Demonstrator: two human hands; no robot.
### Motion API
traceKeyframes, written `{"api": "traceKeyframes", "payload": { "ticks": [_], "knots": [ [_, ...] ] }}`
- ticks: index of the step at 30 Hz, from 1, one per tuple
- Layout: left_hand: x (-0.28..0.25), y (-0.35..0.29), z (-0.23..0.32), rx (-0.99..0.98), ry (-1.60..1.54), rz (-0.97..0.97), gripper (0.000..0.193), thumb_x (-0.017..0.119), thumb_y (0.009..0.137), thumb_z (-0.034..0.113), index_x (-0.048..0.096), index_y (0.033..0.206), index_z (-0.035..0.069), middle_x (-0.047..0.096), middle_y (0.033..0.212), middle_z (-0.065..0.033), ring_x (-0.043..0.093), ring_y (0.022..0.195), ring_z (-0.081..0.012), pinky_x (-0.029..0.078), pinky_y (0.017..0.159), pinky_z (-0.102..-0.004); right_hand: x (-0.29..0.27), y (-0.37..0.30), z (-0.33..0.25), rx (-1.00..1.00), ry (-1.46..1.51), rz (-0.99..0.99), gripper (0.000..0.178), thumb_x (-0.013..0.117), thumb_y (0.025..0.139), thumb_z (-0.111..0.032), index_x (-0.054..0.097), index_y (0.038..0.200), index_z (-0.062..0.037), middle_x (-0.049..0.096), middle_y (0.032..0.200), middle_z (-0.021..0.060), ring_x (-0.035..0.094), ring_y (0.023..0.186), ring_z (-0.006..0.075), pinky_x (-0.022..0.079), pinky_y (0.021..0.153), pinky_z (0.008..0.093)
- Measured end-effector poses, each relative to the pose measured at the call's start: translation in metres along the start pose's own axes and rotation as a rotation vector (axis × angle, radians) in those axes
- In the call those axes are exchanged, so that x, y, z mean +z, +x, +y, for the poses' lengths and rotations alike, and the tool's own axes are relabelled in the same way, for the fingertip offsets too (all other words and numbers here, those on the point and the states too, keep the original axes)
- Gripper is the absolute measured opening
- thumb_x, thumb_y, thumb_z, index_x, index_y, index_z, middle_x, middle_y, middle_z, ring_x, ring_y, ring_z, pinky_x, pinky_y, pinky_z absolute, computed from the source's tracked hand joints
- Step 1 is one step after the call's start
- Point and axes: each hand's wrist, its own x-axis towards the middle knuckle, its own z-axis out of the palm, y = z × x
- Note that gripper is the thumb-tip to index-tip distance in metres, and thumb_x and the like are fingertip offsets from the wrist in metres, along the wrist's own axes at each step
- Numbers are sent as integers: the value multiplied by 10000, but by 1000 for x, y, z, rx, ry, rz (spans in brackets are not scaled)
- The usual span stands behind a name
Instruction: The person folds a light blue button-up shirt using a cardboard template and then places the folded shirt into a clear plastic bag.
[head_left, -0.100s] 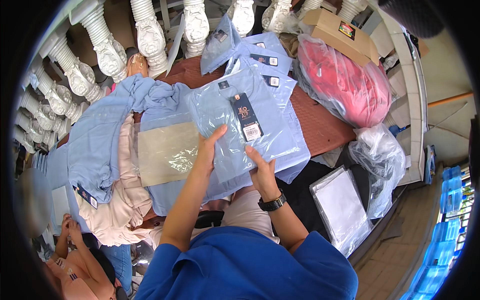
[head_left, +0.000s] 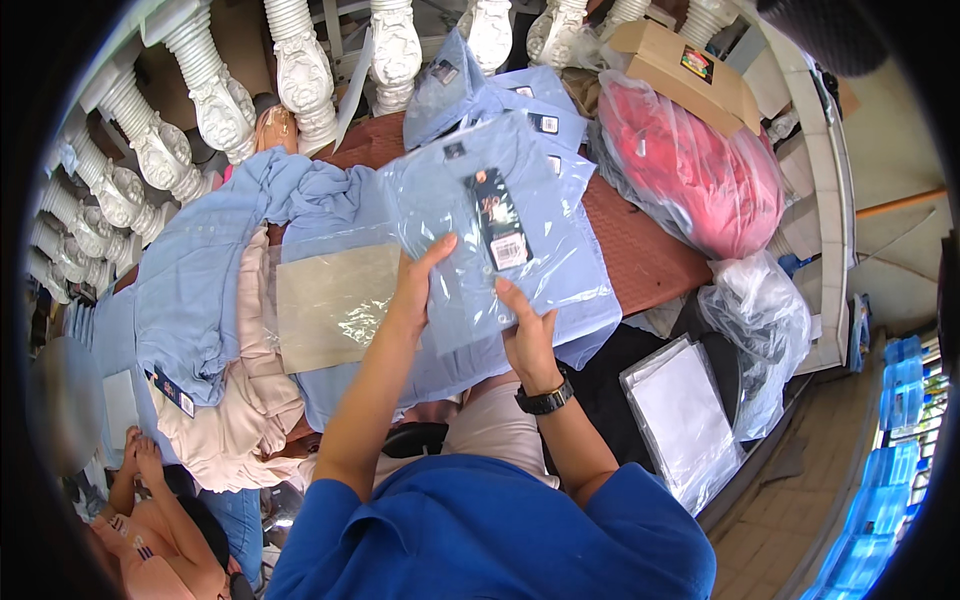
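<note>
Between my two hands is a folded light blue shirt (head_left: 455, 205) in a clear plastic bag, with a dark hang tag (head_left: 490, 205) showing through it. My left hand (head_left: 424, 280) grips the bag's left edge, thumb on top. At the lower right part of the bag, my right hand (head_left: 527, 340) closes on it, thumb on top and the other fingers mostly hidden. Below the held shirt lie more light blue cloth and a flat clear bag with a beige card (head_left: 335, 300). Several bagged blue shirts (head_left: 535, 95) are piled behind it.
Loose blue shirts (head_left: 195, 270) and beige cloth (head_left: 225, 430) cover the table's left side. At right are a red bundle in plastic (head_left: 690, 160), a cardboard box (head_left: 680, 70), crumpled plastic (head_left: 760, 330) and flat plastic bags (head_left: 685, 410). A co-worker's hands (head_left: 140, 450) are at lower left.
The bagged shirt has shifted slightly right and tilted a little in my hands, with glare now across its tag. My grip stays the same.
</note>
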Motion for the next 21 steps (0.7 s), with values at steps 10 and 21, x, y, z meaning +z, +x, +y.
{"api": "traceKeyframes", "payload": {
  "ticks": [10, 21],
  "knots": [
    [-8, 37, 37, -225, -226, -32, 493, 681, 890, 343, 590, 1252, 21, 680, 1086, -102, 676, 906, -200, 560, 794, -344, -19, 50, -31, -75, -307, -467, 759, 801, 773, -48, 410, 1424, -49, 563, 1300, 103, 535, 1213, 229, 490, 975, 402],
    [-80, 6, 11, -76, -583, -132, 576, 547, 958, 419, 495, 1379, 28, 603, 1297, -188, 654, 1103, -311, 553, 948, -475, -201, 312, -14, -169, -989, 210, 819, 894, 697, -275, 471, 1274, 124, 635, 1169, 223, 648, 1029, 222, 511, 914, 344]
  ]
}}
